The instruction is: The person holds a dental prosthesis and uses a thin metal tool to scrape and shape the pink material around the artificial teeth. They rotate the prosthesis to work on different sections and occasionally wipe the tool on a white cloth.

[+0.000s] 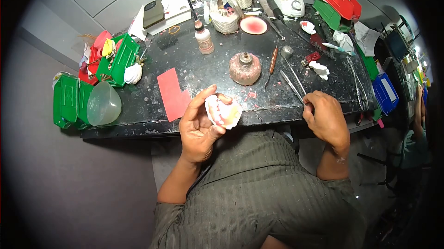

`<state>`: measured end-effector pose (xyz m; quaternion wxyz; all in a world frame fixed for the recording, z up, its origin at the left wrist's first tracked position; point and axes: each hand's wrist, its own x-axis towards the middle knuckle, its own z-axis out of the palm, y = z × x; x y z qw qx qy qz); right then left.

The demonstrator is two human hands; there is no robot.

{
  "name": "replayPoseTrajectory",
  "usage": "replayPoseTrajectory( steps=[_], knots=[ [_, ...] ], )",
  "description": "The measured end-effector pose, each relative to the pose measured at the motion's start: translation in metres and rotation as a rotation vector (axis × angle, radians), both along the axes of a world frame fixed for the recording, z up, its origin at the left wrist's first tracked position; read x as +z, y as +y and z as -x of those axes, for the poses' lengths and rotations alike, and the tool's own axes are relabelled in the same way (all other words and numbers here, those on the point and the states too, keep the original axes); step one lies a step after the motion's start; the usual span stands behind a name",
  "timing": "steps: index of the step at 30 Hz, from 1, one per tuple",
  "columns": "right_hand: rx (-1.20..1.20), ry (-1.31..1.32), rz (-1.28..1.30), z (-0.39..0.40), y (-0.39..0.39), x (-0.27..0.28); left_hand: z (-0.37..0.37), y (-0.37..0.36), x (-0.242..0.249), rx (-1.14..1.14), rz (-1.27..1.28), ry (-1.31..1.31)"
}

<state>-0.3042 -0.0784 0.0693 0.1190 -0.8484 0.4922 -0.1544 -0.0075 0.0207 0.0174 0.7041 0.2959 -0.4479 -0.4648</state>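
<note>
My left hand holds up a white dental cast by its edges, between thumb and fingers. Pink wax and a row of small white teeth show on the side facing me. At the bench's front edge, my right hand is closed, its fingertips on the near end of slim metal tweezers. A round-headed metal ladle lies beside them, its handle running toward the same fingers. A sheet of pink wax lies left of my left hand. Behind the cast stands a glass spirit burner.
A wooden-handled wax knife lies right of the burner, near pink scraps. Further back are a bottle with a brush in it, a pink-stained dish and a white machine. Green bins and a translucent bowl stand left.
</note>
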Motion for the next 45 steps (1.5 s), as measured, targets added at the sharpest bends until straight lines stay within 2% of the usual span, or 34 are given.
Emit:
replayPoseTrajectory(
  steps=[3, 5, 6, 7, 9, 10, 12, 16, 18, 22, 24, 25, 27, 30, 32, 45],
  knots=[
    [0.004, -0.025, -0.002, 0.001, -0.002, 0.004, 0.000, -0.002, 0.000, 0.105, 0.088, -0.232],
    [-0.027, -0.116, -0.165, 0.003, -0.006, 0.013, 0.001, -0.002, -0.003, 0.154, 0.081, -0.290],
    [-0.026, -0.114, -0.165, 0.005, -0.008, 0.013, 0.001, -0.002, -0.004, 0.204, 0.071, -0.349],
    [-0.018, -0.266, -0.283, 0.007, -0.010, 0.012, 0.001, -0.002, -0.005, 0.206, 0.071, -0.348],
    [0.013, -0.528, -0.531, 0.013, -0.014, 0.012, -0.001, -0.002, -0.007, 0.288, 0.065, -0.503],
    [0.012, -0.528, -0.533, 0.012, -0.012, 0.014, 0.000, -0.003, -0.006, 0.287, 0.064, -0.503],
    [0.034, -0.827, -0.747, -0.002, -0.001, 0.024, 0.001, -0.005, -0.004, 0.329, 0.113, -0.604],
    [0.188, -1.010, -0.676, -0.029, 0.006, 0.008, 0.004, -0.004, -0.002, 0.277, 0.128, -0.570],
    [0.201, -1.069, -0.719, -0.041, 0.011, 0.004, 0.007, -0.001, -0.001, 0.182, 0.064, -0.452],
    [0.246, -1.124, -0.597, -0.064, 0.026, 0.005, 0.004, -0.003, -0.002, 0.251, 0.105, -0.628],
    [0.293, -1.133, -0.525, -0.069, 0.029, 0.004, 0.002, -0.004, 0.000, 0.378, 0.241, -0.871],
    [0.319, -1.140, -0.422, -0.074, 0.032, 0.000, 0.003, -0.005, 0.000, 0.376, 0.239, -0.870],
    [0.349, -1.058, -0.179, -0.082, 0.038, -0.004, 0.006, -0.007, 0.002, 0.624, 0.365, -1.071],
    [0.488, -0.862, 0.170, -0.092, 0.039, 0.003, 0.007, -0.007, 0.002, 0.756, 0.412, -1.173],
    [0.513, -0.875, 0.253, -0.100, 0.040, -0.002, 0.007, -0.006, 0.000, 0.784, 0.425, -1.205],
    [0.587, -0.839, 0.280, -0.105, 0.040, -0.014, 0.008, -0.003, 0.000, 0.844, 0.403, -1.223]
  ],
)
